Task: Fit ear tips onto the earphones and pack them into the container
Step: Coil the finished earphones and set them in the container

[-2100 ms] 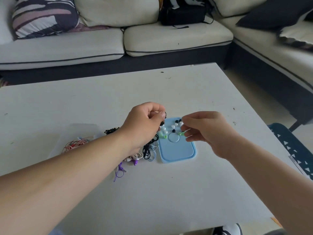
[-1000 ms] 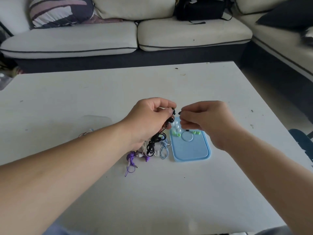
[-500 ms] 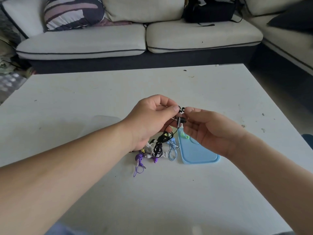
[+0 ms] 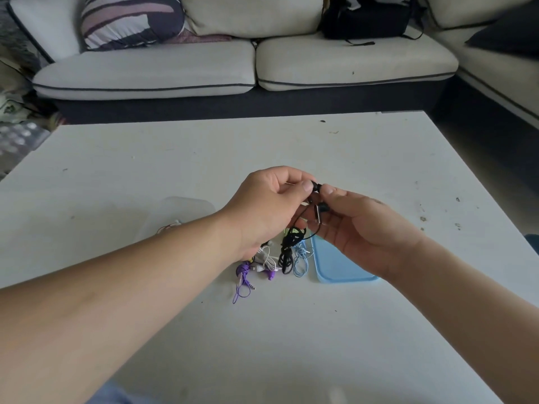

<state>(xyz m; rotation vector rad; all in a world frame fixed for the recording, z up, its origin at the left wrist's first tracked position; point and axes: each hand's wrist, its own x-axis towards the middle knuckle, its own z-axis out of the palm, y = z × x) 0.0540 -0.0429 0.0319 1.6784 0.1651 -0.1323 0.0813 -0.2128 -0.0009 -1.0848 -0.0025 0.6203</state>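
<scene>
White coffee table (image 4: 379, 158), sofa behind. Left hand (image 4: 268, 205) and right hand (image 4: 358, 228) meet, both pinching the black earphones (image 4: 316, 187), cable dangling below. I'd hold the stem steady and push the tip on straight. The clear container (image 4: 189, 208) sits behind the left wrist.

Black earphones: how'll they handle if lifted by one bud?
Probably floppy: the black earphones hang in a limp coil below the left hand and right hand. Likely light: fingertip pinches alone seem to carry them. The coil may snag the blue cable close beside it.
</scene>
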